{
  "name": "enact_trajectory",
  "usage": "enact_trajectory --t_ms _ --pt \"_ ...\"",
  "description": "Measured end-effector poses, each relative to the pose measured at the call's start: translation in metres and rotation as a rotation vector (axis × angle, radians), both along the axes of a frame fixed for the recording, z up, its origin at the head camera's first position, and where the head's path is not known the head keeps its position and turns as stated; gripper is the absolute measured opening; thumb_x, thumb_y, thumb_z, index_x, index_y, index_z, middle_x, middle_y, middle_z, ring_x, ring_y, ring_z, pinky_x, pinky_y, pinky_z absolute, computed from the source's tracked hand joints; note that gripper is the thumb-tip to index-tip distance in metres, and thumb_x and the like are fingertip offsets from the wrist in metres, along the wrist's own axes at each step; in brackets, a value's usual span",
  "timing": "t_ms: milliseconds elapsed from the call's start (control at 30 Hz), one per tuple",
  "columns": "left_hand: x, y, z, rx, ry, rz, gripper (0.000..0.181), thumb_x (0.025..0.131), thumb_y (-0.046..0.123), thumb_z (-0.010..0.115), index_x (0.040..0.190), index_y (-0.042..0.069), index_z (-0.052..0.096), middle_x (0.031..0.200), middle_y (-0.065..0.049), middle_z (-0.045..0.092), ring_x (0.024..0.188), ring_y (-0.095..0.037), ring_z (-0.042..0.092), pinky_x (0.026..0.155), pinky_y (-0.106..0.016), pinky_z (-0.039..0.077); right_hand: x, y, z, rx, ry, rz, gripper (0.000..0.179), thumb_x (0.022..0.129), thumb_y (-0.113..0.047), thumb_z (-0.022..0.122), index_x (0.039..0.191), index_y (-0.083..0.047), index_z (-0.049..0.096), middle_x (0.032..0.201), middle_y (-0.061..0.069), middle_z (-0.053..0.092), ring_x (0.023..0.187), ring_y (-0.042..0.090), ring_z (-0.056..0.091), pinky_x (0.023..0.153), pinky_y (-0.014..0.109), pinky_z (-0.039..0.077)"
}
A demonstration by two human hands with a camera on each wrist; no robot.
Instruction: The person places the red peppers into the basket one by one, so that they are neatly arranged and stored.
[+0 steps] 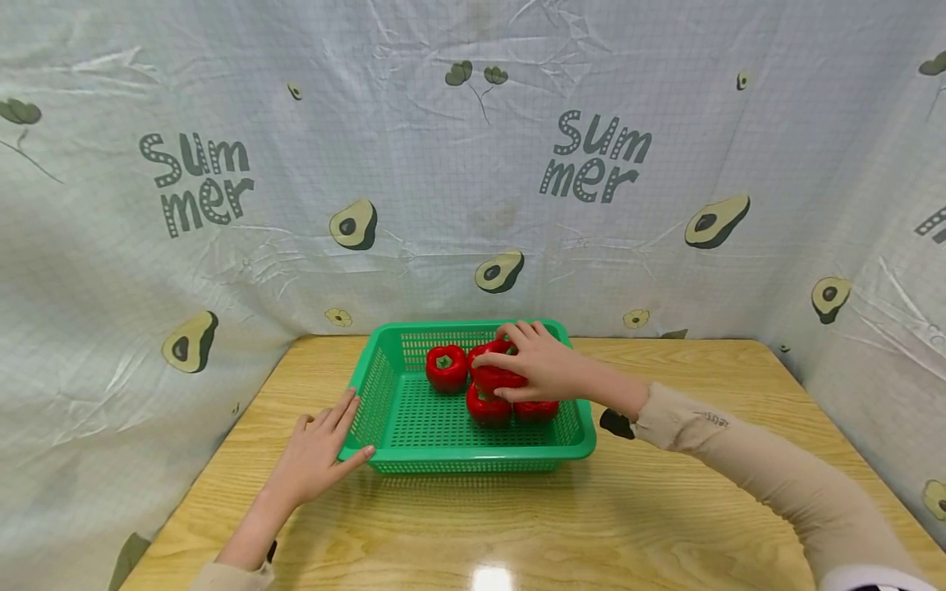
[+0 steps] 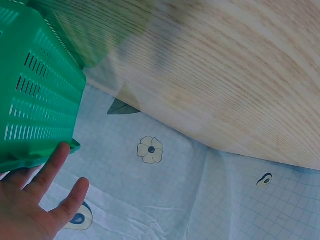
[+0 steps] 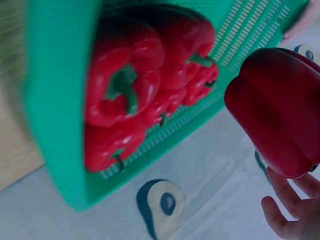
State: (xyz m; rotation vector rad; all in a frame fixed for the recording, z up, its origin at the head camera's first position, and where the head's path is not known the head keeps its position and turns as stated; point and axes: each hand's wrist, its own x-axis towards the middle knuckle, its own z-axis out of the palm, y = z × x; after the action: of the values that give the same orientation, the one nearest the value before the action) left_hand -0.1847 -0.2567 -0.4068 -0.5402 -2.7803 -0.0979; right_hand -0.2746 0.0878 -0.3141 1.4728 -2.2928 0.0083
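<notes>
My right hand [image 1: 543,369] grips a glossy red bell pepper [image 1: 493,377] above the others in a green plastic basket [image 1: 473,453]. In the right wrist view, that pepper [image 3: 275,110] is at the fingertips, apart from the rest. Beneath and around it lie several more red bell peppers, one of them [image 1: 447,371] by itself nearer the middle of the basket. Some are partly hidden behind my hand and the held pepper. My left hand [image 1: 314,451] rests at the basket's left rim near the front corner, fingers extended and thumb spread.
Under the basket is a light wooden table [image 1: 473,517]. A pale sheet [image 1: 414,148] printed with avocados and lettering hangs close behind the basket and along both sides. The basket's left part shows its bare slotted floor [image 1: 421,423].
</notes>
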Motion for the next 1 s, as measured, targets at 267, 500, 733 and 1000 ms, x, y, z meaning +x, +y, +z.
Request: enact_trajectory --t_ms 267,500,733,1000 --pt "0.0 0.001 0.001 -0.002 -0.002 0.001 0.077 0.083 0.054 0.049 0.138 0.001 0.033 0.144 -0.015 0.03 0.114 -0.033 0.049 0.089 -0.055 0.033 -0.006 -0.032 -0.002 0.057 -0.054 0.026 0.038 0.085 -0.043 0.052 0.121 -0.029 0.048 0.105 0.006 0.045 0.093 0.016 0.039 0.076 0.032 0.031" --pt "0.0 0.0 0.0 0.001 0.003 0.004 0.077 0.083 0.053 0.049 0.137 0.001 0.033 0.144 -0.015 0.03 0.114 -0.032 0.049 0.088 -0.055 0.033 -0.011 -0.056 -0.009 0.117 -0.055 0.028 0.039 0.086 -0.045 0.052 0.121 -0.029 0.047 0.099 0.005 0.043 0.088 0.016 0.038 0.073 0.03 0.03" --pt "0.0 0.0 -0.001 0.006 -0.01 0.007 0.077 0.083 0.054 0.049 0.138 0.001 0.033 0.145 -0.015 0.029 0.115 -0.033 0.048 0.089 -0.057 0.033 -0.018 -0.072 -0.023 0.169 -0.041 -0.009 0.042 0.086 -0.049 0.048 0.124 -0.031 0.043 0.107 0.007 0.045 0.095 0.019 0.041 0.08 0.033 0.036" --pt "-0.001 0.001 0.0 0.016 0.004 0.001 0.077 0.083 0.053 0.049 0.137 0.001 0.033 0.144 -0.015 0.03 0.115 -0.033 0.048 0.088 -0.057 0.033 -0.023 -0.084 -0.034 0.201 -0.005 -0.04 0.045 0.086 -0.051 0.046 0.127 -0.032 0.043 0.114 0.009 0.047 0.098 0.021 0.043 0.082 0.036 0.037"
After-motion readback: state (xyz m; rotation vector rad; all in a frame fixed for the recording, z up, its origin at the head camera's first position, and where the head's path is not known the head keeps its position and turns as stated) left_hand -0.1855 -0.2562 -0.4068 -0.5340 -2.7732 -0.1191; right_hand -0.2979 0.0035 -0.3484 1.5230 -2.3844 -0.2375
